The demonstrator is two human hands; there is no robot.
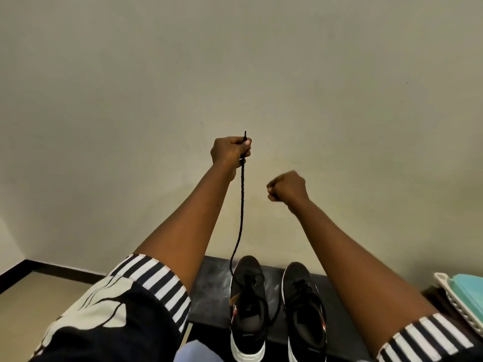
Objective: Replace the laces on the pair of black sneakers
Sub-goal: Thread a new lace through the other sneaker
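Lace (241, 205) hangs vertical from left hand (230, 152).

Both forearms were bare from the elbow down, and neither the left hand (230, 152) nor the right hand (287, 188) bore a glove, ring or watch. Each arm emerged from a short, loose sleeve. The left sleeve (125, 309) was dark navy or black with large cream shapes outlined in dark lines, and ended in a broad cuff of alternating white and dark stripes. The right sleeve (423, 338) showed the same striped cuff.
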